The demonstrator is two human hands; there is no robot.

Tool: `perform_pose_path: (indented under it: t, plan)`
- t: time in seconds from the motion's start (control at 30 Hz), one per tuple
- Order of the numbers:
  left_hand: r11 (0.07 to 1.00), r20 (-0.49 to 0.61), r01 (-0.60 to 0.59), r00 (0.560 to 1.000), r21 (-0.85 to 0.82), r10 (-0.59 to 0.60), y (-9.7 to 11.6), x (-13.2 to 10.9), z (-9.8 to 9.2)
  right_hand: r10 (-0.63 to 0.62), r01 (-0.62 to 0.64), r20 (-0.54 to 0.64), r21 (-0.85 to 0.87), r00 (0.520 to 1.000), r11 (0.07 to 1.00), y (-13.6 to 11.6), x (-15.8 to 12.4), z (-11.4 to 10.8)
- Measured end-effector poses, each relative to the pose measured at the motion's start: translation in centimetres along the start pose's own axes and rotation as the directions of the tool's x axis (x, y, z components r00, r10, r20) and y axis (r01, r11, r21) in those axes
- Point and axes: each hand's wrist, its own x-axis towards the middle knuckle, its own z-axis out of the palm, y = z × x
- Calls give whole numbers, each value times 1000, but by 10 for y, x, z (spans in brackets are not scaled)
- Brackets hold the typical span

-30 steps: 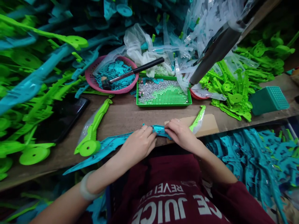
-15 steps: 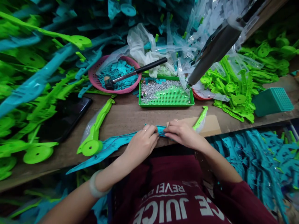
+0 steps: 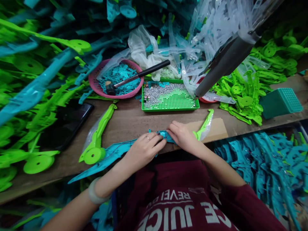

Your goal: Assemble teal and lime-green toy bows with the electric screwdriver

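Blue piece [image 3: 117,150] lies under the left hand [image 3: 144,146], fingers clamped on it; right hand [image 3: 183,136] touches it just beside, grip unclear.

Readable text sits on the wearer's maroon shirt [image 3: 168,171], white print, upside down to the head camera. The large lettering [image 3: 168,219] gives "JUICE", plus "CE" farther right in view, where the cloth curves away and the rest of that word can't be read. The smaller lettering [image 3: 183,194] shows "REVE", remaining characters too unclear to call.
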Motion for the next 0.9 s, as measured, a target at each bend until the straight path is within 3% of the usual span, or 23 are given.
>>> perform_pose_path:
  t: [0.13, 0.23, 0.3, 0.47, 0.73, 0.9]
  plan:
    - [996, -3, -64, 998, 54, 65, 1, -3, 1, -30, 69, -111, 365, 993, 928, 4, 2, 0]
    - [996, -2, -59, 998, 73, 59, 3, -3, 2, 1, 80, -164, 489, 987, 869, 6, 4, 1]
    - [998, 6, -33, 999, 58, 32, 4, -3, 2, 2, 67, -159, 429, 987, 901, 7, 4, 3]
    - [997, 10, 33, 999, 65, -33, 8, 3, 1, -39, 40, -30, 15, 999, 999, 6, -1, 3]
    - [994, -14, 0, 1000, 105, 2, 9, 3, 4, -114, 130, 72, -305, 991, 943, 0, -13, -6]
    - [997, 0, 17, 1000, 78, -17, 7, 5, 1, -168, 187, 86, -331, 982, 925, 4, -23, -14]
